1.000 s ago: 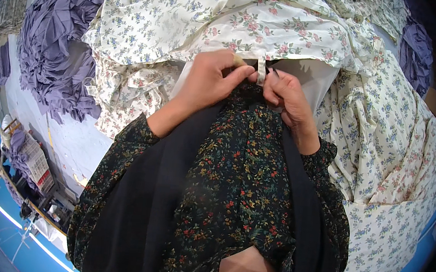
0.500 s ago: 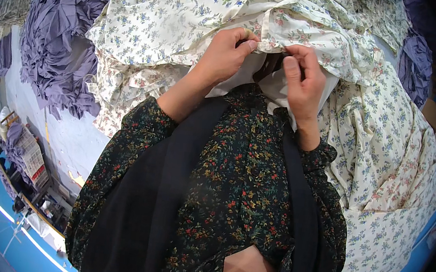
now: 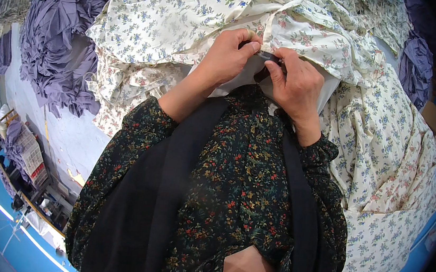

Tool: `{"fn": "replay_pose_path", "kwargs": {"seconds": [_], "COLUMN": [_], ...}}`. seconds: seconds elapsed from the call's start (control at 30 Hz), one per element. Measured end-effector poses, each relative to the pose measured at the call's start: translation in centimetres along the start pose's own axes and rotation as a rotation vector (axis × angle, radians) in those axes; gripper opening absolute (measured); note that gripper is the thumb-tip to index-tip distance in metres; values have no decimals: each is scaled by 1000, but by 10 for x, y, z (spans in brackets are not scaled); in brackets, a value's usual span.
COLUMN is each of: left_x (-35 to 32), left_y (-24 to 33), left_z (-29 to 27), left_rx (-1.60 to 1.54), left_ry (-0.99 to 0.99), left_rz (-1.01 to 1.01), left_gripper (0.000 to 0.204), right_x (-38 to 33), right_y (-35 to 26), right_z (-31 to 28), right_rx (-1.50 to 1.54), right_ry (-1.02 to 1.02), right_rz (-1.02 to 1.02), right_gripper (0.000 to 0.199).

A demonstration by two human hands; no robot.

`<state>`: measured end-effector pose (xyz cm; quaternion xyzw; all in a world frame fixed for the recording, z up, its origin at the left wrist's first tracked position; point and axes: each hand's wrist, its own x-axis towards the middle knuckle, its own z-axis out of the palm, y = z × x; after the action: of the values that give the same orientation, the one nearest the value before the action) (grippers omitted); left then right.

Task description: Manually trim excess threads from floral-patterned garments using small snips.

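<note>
My left hand is closed, with thumb and forefinger pinching the edge of a cream floral cloth where a narrow cream strip meets it. Close beside it, my right hand is wrapped round dark thread snips. Their tip points left, right at the pinched edge; fingers cover much of them. Below the hands shows plain white cloth. Blue-flowered cream cloth spreads beyond and to the left of my hands.
Crumpled purple cloth is heaped at the left on a pale table. More floral cloth drapes down on the right, with another purple bundle at the far right. A cluttered rack stands at lower left on a blue floor.
My right hand has turned and come left, bringing the snips up from below the cloth to the edge by my left fingers. It no longer pinches the cloth. My left hand stays nearly still.
</note>
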<state>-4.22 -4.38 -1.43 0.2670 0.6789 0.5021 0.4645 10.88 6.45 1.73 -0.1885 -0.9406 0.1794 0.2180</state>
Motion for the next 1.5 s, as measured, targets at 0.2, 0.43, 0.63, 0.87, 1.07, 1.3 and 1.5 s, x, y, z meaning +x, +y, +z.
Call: {"fn": "replay_pose_path", "kwargs": {"seconds": [0.2,0.43,0.63,0.87,1.07,1.3,1.5], "left_x": [3,0,2,-2,-1,1,3], "left_y": [-4,5,-1,3,3,6,7], "left_z": [0,1,1,4,6,5,2], "left_rx": [-45,-15,-38,-108,-104,-160,-113], "left_ry": [-14,-22,-20,13,23,16,-11], "left_rz": [0,-8,-20,-28,-22,-49,-98], "left_gripper": [22,22,22,21,21,23,23], "right_x": [-3,-2,0,-5,-8,2,12], "right_y": [1,5,6,6,2,10,15], "right_z": [-13,-5,-2,3,10,-5,-13], "right_rx": [514,64,99,-48,132,296,44], "right_ry": [-22,16,93,98,231,-23,-17], "right_rz": [305,61,78,111,282,241,-14], "right_gripper": [21,19,17,19,21,20,21]}}
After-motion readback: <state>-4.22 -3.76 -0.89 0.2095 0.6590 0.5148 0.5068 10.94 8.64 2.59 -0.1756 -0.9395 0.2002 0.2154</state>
